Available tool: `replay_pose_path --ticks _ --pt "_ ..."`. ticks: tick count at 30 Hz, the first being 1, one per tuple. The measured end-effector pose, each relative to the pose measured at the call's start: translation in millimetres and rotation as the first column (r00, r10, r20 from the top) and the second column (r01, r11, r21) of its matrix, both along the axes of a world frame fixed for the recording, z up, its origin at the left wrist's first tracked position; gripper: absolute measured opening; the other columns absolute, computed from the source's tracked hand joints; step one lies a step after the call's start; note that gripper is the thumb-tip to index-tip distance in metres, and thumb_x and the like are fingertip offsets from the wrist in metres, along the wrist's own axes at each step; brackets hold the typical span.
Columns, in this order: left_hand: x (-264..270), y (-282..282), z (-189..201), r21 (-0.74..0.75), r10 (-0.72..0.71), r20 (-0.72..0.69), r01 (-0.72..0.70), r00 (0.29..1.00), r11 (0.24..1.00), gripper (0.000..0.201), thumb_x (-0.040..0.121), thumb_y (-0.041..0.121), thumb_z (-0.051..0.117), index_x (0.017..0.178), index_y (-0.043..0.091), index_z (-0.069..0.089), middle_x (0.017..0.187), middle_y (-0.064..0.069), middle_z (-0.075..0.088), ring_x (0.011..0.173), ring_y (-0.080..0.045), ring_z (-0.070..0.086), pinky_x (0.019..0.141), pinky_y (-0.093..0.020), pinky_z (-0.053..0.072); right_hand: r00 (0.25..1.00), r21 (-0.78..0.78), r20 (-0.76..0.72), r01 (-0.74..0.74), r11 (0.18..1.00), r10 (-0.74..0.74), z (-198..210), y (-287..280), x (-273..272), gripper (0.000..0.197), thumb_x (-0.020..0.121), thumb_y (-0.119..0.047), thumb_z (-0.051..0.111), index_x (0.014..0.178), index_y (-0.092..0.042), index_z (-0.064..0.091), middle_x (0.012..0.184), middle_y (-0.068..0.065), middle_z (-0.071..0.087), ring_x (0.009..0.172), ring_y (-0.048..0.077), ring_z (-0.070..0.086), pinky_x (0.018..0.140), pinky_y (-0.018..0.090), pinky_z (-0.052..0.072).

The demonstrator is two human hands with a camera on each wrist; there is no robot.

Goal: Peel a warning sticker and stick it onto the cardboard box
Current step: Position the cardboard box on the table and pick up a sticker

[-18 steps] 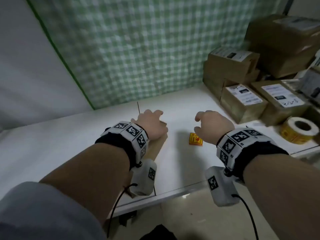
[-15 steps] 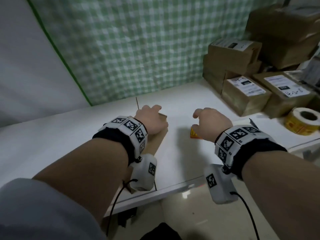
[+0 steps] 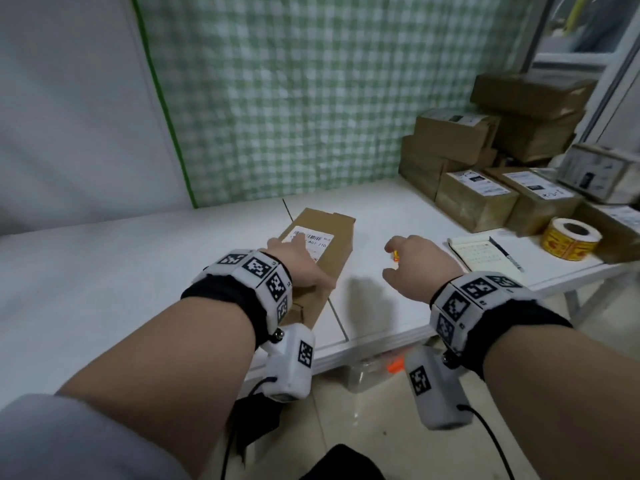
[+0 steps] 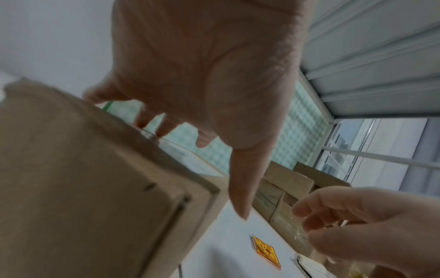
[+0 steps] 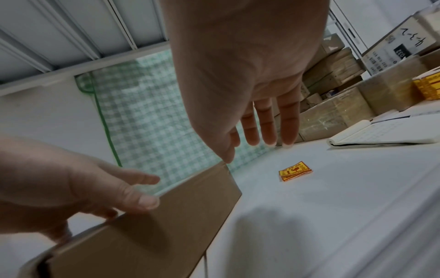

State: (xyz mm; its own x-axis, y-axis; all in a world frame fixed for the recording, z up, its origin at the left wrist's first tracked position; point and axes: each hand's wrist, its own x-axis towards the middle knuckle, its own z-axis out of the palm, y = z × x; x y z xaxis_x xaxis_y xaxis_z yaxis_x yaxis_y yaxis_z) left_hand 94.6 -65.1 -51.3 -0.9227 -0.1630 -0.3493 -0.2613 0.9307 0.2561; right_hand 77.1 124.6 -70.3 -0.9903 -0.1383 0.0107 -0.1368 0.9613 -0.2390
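Note:
A long brown cardboard box with a white shipping label lies on the white table. My left hand rests on its top with the fingers stretched out; the left wrist view shows the fingertips touching the box and the thumb pointing free. A small yellow-and-red warning sticker lies flat on the table to the right of the box. Just above it hovers my right hand, fingers loosely extended and holding nothing. The head view shows only a corner of the sticker.
A yellow sticker roll stands at the right table edge. An open notepad with a pen lies right of my right hand. Several labelled cardboard boxes are stacked at the back right. A green checked curtain hangs behind.
The box now shows beyond my left hand with its label uncovered; before, the hand hid most of it. My right hand stays over the sticker and covers more of it.

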Motion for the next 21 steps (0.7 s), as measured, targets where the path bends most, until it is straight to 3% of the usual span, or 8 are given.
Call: replay_pose_path --ticks 5,13,18,21 --pt "11.4 -17.7 -5.6 -0.014 -0.006 0.042 0.007 0.999 1.0 0.119 0.05 0.065 0.073 0.145 0.027 0.015 0.132 -0.013 0.035 0.118 -0.031 0.044 0.096 -0.044 0.044 0.999 0.035 0.031 0.004 0.999 -0.005 7.1 -27.9 4.7 0.049 0.086 -0.025 0.051 0.134 -0.022 0.045 0.129 0.006 0.05 0.113 0.026 0.053 0.091 0.04 0.048" --pt "-6.2 -37.9 -12.0 0.019 -0.027 -0.066 0.029 0.997 0.999 0.095 0.055 0.046 0.072 0.138 0.029 0.03 0.121 -0.006 0.042 0.115 -0.03 0.038 0.081 -0.04 0.039 0.996 0.01 0.068 0.048 0.999 -0.049 -7.9 -43.0 -14.1 0.048 0.085 -0.026 0.053 0.133 -0.021 0.047 0.132 0.005 0.052 0.119 0.024 0.051 0.091 0.035 0.046" --pt "-29.1 -39.3 -15.9 0.022 -0.002 -0.104 0.004 0.995 1.0 0.088 0.064 0.038 0.068 0.141 0.031 0.027 0.128 -0.005 0.038 0.122 -0.031 0.034 0.077 -0.038 0.034 0.979 -0.04 0.116 0.17 0.985 -0.165 -19.3 -21.1 -43.6 0.043 0.085 -0.025 0.053 0.127 -0.015 0.053 0.125 0.007 0.059 0.111 0.026 0.057 0.091 0.036 0.048" --pt "-45.9 -34.6 -18.2 0.012 0.007 -0.116 -0.006 0.993 1.0 0.088 0.065 0.035 0.067 0.143 0.03 0.025 0.134 -0.008 0.035 0.128 -0.032 0.029 0.087 -0.039 0.034 0.962 -0.061 0.133 0.248 0.967 -0.238 -21.5 -6.7 -63.6 0.034 0.085 -0.021 0.053 0.116 -0.01 0.059 0.116 0.011 0.063 0.106 0.03 0.057 0.081 0.031 0.044"
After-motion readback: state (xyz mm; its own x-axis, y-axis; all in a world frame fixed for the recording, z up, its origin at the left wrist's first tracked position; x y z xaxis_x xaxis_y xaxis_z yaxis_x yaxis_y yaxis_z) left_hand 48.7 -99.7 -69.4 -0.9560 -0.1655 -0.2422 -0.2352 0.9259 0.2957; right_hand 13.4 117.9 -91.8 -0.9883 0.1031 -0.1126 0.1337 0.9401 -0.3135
